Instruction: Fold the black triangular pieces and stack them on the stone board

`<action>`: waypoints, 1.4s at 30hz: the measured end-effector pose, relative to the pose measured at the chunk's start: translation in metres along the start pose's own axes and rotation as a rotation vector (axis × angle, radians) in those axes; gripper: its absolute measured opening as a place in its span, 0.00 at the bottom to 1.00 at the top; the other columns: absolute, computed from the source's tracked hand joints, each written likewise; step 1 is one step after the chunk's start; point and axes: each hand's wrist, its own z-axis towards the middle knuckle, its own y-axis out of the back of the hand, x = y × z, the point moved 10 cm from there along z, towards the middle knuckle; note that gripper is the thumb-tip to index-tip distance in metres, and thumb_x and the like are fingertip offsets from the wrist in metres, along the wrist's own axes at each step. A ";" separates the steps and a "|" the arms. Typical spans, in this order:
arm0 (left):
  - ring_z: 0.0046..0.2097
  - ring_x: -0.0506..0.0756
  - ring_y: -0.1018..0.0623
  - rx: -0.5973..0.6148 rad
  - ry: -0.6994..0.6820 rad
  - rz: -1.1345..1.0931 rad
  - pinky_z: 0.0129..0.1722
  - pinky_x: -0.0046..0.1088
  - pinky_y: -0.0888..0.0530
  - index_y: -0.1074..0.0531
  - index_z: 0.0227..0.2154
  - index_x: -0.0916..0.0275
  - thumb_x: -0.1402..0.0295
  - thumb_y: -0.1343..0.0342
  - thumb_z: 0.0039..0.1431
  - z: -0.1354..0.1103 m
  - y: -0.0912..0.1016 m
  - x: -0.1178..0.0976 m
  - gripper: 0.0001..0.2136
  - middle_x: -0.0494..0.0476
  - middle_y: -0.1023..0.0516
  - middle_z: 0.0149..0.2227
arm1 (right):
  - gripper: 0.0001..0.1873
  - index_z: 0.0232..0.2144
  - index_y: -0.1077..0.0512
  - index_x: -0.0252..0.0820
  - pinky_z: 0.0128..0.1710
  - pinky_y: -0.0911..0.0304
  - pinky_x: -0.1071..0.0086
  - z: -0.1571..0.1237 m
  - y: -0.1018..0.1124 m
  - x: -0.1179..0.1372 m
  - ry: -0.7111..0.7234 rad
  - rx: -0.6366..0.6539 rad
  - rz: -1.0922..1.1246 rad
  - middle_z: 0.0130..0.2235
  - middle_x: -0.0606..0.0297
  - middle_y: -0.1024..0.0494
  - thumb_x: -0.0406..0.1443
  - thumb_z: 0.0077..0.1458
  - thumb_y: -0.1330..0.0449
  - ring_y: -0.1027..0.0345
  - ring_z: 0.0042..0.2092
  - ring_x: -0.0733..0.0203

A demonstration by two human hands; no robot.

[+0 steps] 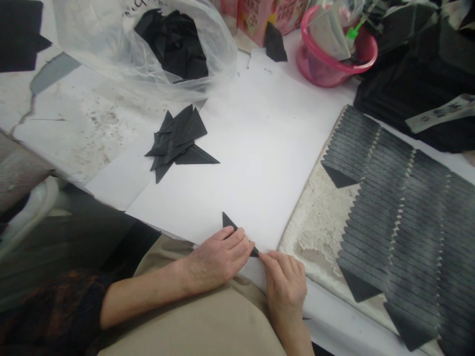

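Note:
A dark, folded-looking triangular piece point(229, 222) lies on the white sheet near the table's front edge. My left hand point(222, 252) rests over its middle, fingers together and pressing on it, so that part is hidden. At the lower right tip, my right hand point(285, 282) pinches the corner between thumb and forefinger. Further back on the sheet is a loose pile of similar black triangles point(178, 138). To my right, rows of overlapping dark pointed pieces point(374, 212) cover much of a worn pale board point(315, 222).
A clear plastic bag point(222, 54) with black pieces inside lies at the back. Behind stand a pink bowl point(322, 74) of small items and a pink printed box point(254, 20). Black material point(415, 74) is heaped at the back right. A dark flat sheet point(18, 34) lies far left.

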 end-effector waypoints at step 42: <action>0.54 0.61 0.29 0.018 -0.063 -0.002 0.51 0.42 0.30 0.34 0.56 0.67 0.72 0.48 0.66 -0.004 -0.008 -0.008 0.16 0.63 0.26 0.47 | 0.10 0.40 0.24 0.45 0.38 0.44 0.66 -0.008 0.005 -0.001 -0.020 -0.054 -0.084 0.35 0.63 0.24 0.28 0.58 0.40 0.36 0.37 0.61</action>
